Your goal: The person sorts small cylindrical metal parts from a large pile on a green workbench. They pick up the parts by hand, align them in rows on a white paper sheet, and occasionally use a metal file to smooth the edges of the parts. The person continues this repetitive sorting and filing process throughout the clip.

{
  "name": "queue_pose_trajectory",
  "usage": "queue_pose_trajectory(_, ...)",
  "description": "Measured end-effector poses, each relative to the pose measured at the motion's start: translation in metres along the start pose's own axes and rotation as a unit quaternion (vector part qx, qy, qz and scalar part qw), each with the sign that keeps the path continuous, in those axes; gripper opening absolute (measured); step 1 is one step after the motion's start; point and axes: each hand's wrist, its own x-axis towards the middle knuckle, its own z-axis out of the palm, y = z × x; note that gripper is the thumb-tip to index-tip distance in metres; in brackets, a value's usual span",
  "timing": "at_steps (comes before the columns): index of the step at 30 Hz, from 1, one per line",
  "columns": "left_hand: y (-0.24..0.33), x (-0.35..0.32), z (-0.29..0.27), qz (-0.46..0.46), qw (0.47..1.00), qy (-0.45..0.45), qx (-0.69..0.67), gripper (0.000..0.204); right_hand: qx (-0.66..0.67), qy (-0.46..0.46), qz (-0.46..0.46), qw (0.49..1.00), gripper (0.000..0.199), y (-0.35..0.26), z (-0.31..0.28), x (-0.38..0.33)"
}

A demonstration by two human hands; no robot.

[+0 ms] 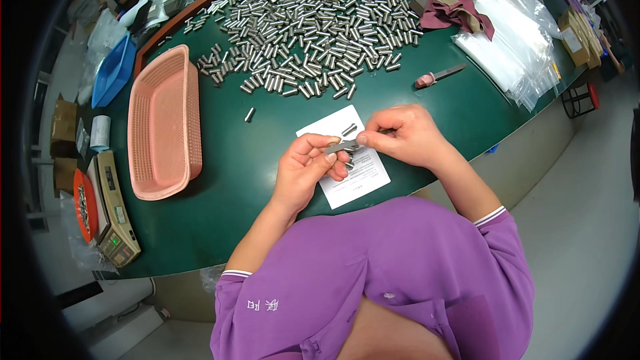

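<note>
My left hand pinches a flat grey metal strip between thumb and fingers, over a printed white sheet on the table. Close against the strip's right end, my right hand is closed in a pinch; what sits between its fingertips is mostly hidden. One short metal pin lies on the sheet just beyond the fingers, and more shiny metal shows under the strip, partly covered. Farther off spreads a large heap of silvery cylindrical pins. A single pin lies apart on the green surface, to the left.
A pink plastic basket stands at left, beside a weighing scale and an orange bowl of small parts. On the right are a knife with a wrapped handle, a maroon cloth and clear plastic bags.
</note>
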Motion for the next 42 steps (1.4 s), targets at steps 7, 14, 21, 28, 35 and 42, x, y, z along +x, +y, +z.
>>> queue_pose_trajectory(7, 0.001, -0.003, -0.004, 0.015, 1.000, -0.011, 0.003, 0.019, 0.043, -0.028, 0.055, 0.997, 0.022, 0.002, 0.000, 0.004)
queue_pose_trajectory(14, 0.000, -0.001, -0.001, 0.007, 1.000, -0.006, 0.009, 0.020, 0.018, -0.012, 0.046, 0.999, 0.024, 0.005, -0.012, -0.004)
queue_pose_trajectory(21, -0.002, -0.002, -0.007, 0.022, 0.999, -0.028, 0.009, 0.022, 0.009, -0.012, -0.020, 1.000, 0.024, -0.010, 0.012, 0.011)
queue_pose_trajectory(28, 0.002, -0.002, 0.000, 0.007, 1.000, -0.009, -0.002, 0.025, 0.034, -0.002, 0.069, 0.997, 0.024, 0.013, -0.017, -0.008)
queue_pose_trajectory(35, 0.000, -0.001, -0.002, -0.021, 0.999, -0.037, 0.011, 0.028, -0.025, 0.011, -0.044, 0.999, 0.027, -0.006, 0.013, 0.006)
queue_pose_trajectory(42, 0.000, -0.001, -0.003, 0.001, 0.999, -0.019, -0.030, 0.030, 0.014, 0.016, 0.071, 0.997, 0.026, 0.019, -0.011, -0.007)
